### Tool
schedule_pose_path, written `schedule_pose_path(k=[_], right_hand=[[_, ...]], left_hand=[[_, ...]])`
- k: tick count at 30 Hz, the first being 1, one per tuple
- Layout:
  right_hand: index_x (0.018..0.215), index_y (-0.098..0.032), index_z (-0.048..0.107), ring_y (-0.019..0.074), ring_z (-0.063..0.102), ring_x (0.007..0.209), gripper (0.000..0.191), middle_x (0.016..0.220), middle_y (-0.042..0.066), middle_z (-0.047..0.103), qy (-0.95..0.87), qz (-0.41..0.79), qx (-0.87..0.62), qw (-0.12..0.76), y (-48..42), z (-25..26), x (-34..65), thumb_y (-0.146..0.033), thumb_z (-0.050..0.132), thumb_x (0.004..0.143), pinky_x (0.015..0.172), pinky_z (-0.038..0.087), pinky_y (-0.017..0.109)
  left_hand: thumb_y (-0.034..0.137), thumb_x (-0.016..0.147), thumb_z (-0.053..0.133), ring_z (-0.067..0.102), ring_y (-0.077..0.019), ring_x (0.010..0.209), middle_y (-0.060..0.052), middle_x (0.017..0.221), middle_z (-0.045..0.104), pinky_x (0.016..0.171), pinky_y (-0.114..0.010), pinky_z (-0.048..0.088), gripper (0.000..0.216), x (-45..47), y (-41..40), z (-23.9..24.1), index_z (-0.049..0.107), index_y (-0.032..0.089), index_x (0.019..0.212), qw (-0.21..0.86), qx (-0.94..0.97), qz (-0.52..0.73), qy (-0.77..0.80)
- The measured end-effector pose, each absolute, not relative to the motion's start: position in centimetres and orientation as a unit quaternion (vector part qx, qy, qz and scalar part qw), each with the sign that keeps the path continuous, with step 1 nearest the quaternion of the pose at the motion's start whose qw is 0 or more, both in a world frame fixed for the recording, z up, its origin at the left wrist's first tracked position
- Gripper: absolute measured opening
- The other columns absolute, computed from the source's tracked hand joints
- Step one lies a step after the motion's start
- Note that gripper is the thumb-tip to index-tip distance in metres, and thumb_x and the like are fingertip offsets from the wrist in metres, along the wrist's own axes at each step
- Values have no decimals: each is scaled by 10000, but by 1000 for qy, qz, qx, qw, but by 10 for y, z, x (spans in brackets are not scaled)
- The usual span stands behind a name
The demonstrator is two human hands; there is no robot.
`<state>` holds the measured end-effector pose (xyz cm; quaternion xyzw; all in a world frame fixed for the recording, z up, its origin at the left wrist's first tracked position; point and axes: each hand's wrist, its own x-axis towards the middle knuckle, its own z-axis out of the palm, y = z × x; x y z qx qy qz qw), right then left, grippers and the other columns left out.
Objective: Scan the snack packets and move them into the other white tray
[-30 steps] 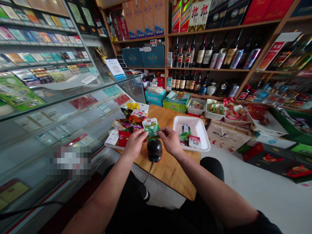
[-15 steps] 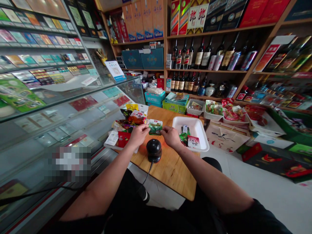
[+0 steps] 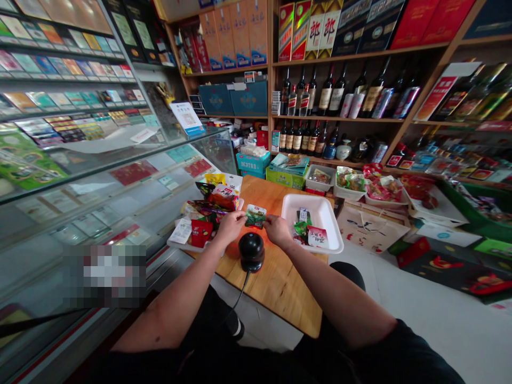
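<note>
Between my two hands is a small green snack packet (image 3: pixel 255 216), pinched at its left edge by my left hand (image 3: pixel 232 226) and at its right edge by my right hand (image 3: pixel 277 230). Just in front of it on the wooden table (image 3: pixel 276 290) stands a black barcode scanner (image 3: pixel 251 250) with a cable, a reddish glow on the wood around it. Left of my left hand, colourful snack bags (image 3: pixel 224 196) and a red packet (image 3: pixel 201 232) are heaped on a tray. Beside my right hand sits a white tray (image 3: pixel 335 234) with several small packets (image 3: pixel 317 236) inside.
A glass display counter (image 3: pixel 160 205) runs along the left. Shelves of wine bottles (image 3: pixel 326 96) and boxes stand behind the table. Boxes, a paper bag (image 3: pixel 366 229) and trays of packaged food (image 3: pixel 382 186) crowd the floor and low shelf at right.
The green packet and both hands have come slightly lower and nearer the scanner, the packet tilting a little. The view has shifted slightly.
</note>
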<state>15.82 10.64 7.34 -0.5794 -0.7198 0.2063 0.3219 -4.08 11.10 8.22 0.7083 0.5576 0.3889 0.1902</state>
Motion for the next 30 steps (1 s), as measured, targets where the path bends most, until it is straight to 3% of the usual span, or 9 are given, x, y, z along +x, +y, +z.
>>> schedule_pose_path(k=[10, 16, 23, 30], right_hand=[[830, -198, 748, 175, 640, 780, 211, 837, 57, 737, -729, 197, -587, 293, 119, 49, 155, -192, 544, 884, 686, 394, 246], [834, -195, 757, 172, 634, 739, 218, 814, 61, 740, -722, 218, -593, 281, 119, 41, 156, -205, 547, 892, 662, 393, 247], [770, -189, 740, 166, 624, 733, 214, 799, 55, 733, -730, 212, -588, 277, 121, 34, 157, -199, 557, 880, 638, 358, 247], [843, -181, 759, 156, 619, 722, 244, 812, 53, 739, -723, 223, -586, 291, 121, 39, 155, -192, 522, 901, 633, 367, 234]], left_hand=[[334, 850, 578, 679, -240, 842, -73, 909, 762, 798, -334, 478, 230, -45, 128, 68, 754, 196, 903, 202, 724, 356, 554], [319, 849, 583, 688, -243, 832, -71, 904, 767, 771, -332, 482, 215, -44, 130, 59, 758, 202, 892, 221, 717, 348, 562], [285, 838, 599, 699, -260, 904, -96, 968, 769, 849, -356, 495, 211, -45, 136, 54, 762, 197, 940, 216, 716, 340, 570], [246, 848, 575, 699, -230, 888, -77, 952, 757, 821, -330, 510, 172, -39, 139, 58, 719, 190, 923, 222, 698, 376, 567]])
